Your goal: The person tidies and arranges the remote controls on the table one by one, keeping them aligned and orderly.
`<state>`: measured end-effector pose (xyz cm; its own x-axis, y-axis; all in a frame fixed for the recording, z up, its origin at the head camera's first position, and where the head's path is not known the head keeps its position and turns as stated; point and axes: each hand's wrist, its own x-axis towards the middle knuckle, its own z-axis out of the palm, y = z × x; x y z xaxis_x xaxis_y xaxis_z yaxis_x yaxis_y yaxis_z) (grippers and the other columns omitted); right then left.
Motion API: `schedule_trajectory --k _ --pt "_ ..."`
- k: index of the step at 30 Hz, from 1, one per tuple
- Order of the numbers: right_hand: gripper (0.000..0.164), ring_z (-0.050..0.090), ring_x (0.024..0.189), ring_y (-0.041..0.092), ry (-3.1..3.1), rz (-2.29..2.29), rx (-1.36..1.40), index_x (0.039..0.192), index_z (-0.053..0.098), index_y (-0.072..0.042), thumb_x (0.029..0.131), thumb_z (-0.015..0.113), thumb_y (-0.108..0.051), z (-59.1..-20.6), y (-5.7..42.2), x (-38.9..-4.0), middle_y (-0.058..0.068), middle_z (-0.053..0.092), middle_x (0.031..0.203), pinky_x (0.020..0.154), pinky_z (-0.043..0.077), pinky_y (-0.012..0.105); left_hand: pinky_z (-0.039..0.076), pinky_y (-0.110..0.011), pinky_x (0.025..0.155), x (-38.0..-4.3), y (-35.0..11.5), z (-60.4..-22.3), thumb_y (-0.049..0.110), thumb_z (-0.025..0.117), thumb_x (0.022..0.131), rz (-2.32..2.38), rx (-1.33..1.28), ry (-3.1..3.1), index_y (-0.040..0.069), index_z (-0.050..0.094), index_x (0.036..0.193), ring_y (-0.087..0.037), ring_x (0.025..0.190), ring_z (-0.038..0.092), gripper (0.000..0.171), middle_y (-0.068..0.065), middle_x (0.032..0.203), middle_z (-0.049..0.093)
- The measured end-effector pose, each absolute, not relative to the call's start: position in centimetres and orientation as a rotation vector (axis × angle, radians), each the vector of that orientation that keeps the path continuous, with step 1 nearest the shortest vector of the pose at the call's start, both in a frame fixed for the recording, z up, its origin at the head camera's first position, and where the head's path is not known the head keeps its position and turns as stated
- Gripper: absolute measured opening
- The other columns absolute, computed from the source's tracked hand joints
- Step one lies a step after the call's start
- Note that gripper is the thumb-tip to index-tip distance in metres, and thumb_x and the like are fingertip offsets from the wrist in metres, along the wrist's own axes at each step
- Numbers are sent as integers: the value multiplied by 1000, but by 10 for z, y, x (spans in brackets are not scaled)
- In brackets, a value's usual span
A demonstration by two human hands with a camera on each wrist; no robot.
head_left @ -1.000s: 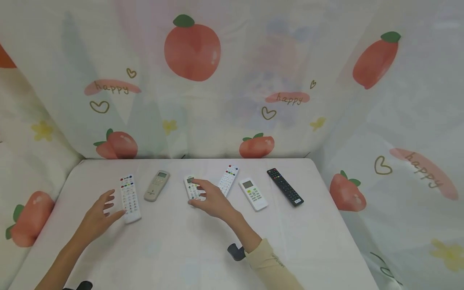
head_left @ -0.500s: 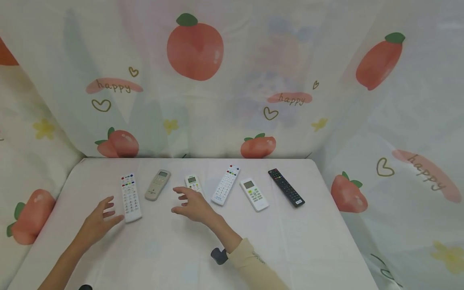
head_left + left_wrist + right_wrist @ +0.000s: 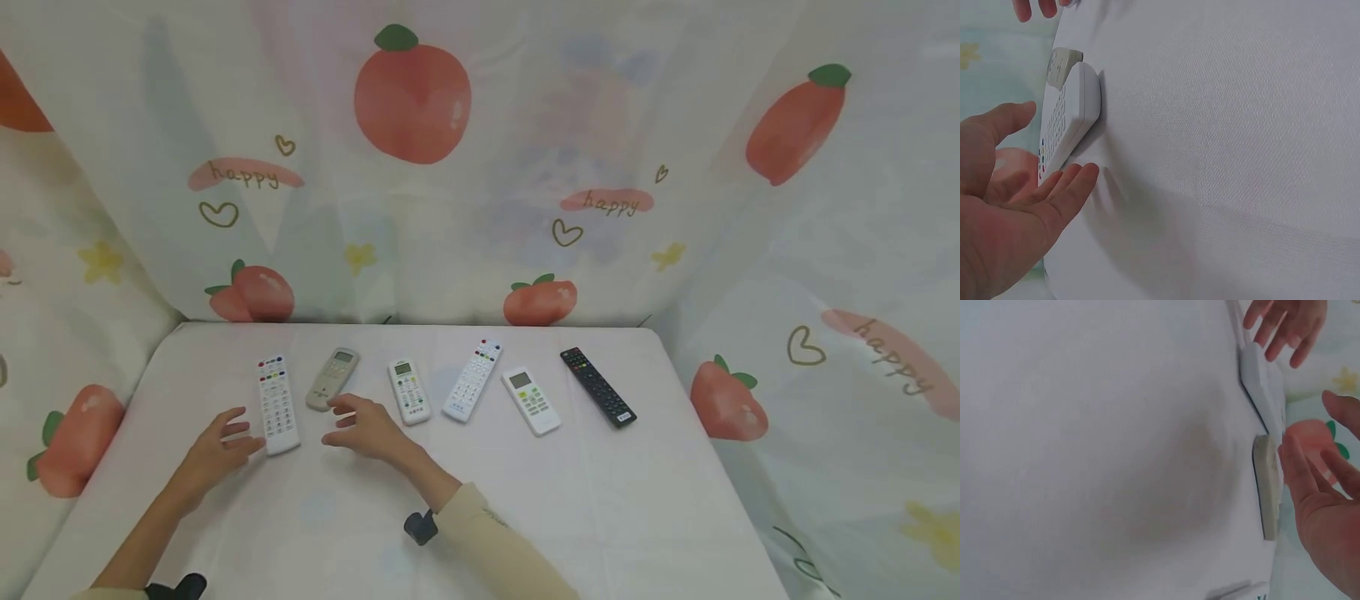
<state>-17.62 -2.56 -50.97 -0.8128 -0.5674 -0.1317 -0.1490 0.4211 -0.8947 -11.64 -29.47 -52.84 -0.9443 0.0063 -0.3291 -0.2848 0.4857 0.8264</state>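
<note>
My left hand (image 3: 217,454) hovers just left of a long white remote control (image 3: 277,408) with coloured buttons, its fingers spread and holding nothing. In the left wrist view that remote (image 3: 1079,103) lies beyond the loosely bent fingers and thumb. My right hand (image 3: 367,429) is in the air near the lower end of a beige remote (image 3: 332,379), also with nothing in it. The right wrist view has the beige remote (image 3: 1266,487) beside the fingertips; contact cannot be made out there.
Further right in the row lie a small white remote with a screen (image 3: 409,392), a long white remote (image 3: 472,382), a white air-conditioner remote (image 3: 531,402) and a black remote (image 3: 597,387). The white-covered table (image 3: 637,517) meets a fruit-printed cloth (image 3: 450,242) at the back.
My right hand has moved left, from over the small white remote to beside the beige one, uncovering the remotes it passed. My left hand stays near the leftmost remote. The view shifts slightly.
</note>
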Motion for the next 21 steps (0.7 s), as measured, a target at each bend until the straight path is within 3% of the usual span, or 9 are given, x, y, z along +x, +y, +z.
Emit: schedule_trajectory --k 21 --pt "50 62 96 5 2308 -1241 -500 133 61 -8 88 78 -17 -530 -85 -177 3 67 116 78 51 17 54 -39 91 -123 -295 -538 25 62 100 1535 -342 2369 -11 9 153 -51 126 45 83 -40 143 32"
